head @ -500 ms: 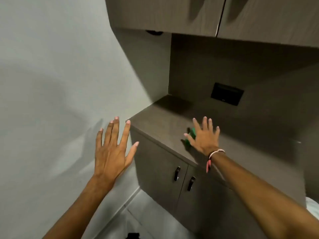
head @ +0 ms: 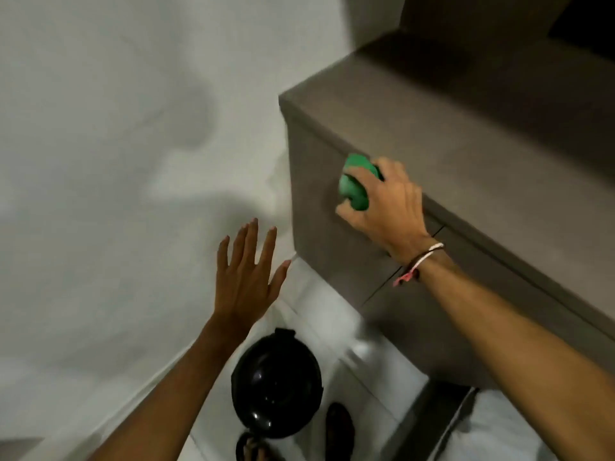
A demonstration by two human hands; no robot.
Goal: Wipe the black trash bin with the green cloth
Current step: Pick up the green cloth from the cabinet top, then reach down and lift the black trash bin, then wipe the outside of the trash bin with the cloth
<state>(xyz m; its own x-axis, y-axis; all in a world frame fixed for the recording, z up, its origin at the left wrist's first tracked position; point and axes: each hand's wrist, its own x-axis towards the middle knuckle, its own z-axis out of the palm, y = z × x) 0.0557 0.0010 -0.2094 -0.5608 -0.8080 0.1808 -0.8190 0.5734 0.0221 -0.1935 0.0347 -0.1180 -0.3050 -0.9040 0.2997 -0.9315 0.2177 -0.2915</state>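
Head view is now tilting downward, bringing the round, glossy black trash bin (head: 276, 382) into sight on the floor. Right hand (head: 387, 207) is now gripping the bunched green cloth (head: 355, 184), lifting it off the brown cabinet (head: 482, 154); left hand (head: 246, 277) is staying spread open, empty. Wiping is not yet beginning.

- black trash bin (head: 276, 382): glossy, smooth, looks like hard plastic; bright light spots on lid
- green cloth (head: 354, 188): soft matt fabric, bunched
- bench (head: 466, 154) above the bin: matt grey-brown, faint wood-grain laminate look
- wall (head: 116, 144) left of bin: matt, pale, smooth
- floor (head: 362, 380) around bin: pale, slight sheen
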